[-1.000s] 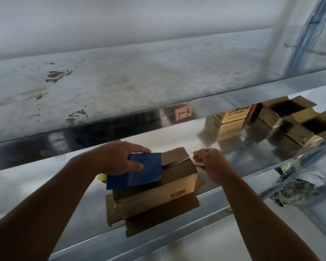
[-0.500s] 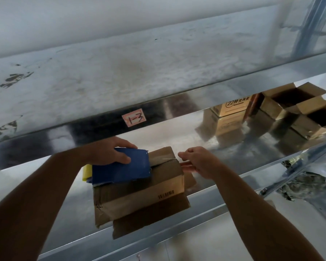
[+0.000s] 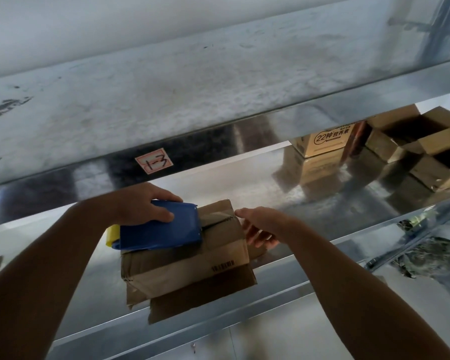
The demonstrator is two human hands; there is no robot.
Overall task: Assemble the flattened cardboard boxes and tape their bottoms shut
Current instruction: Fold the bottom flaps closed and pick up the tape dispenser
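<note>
Shiny sheet-metal shelving fills the view: a lower shelf (image 3: 244, 185) with a mirror-like top, and an upper shelf (image 3: 192, 87), dull and stained, hanging over it from nine o'clock across to three. On the front lip of that upper level, around eleven o'clock from the work, sits a small pink-edged label (image 3: 153, 161) hand-marked "1-3".

Just below centre, near the lower shelf's front edge, stands the cardboard box (image 3: 187, 258), bottom side up, its loose flaps splayed flat on the metal toward six o'clock. A strip of tape runs along the seam on its top face, and a barcode shows on the side facing me.

The person's left hand (image 3: 140, 203) comes in from eight o'clock and clasps a blue tape dispenser (image 3: 161, 231), which rests on the top of the box at its left end; a bit of yellow pokes out behind it. The right hand (image 3: 263, 224), reaching in from four o'clock, is loose, fingers spread at the box's right end. Whether they actually touch the cardboard I cannot tell.

Farther back at two o'clock stand a printed carton (image 3: 322, 141) and, beside it, two open boxes (image 3: 413, 136), their reflections showing in the metal.
</note>
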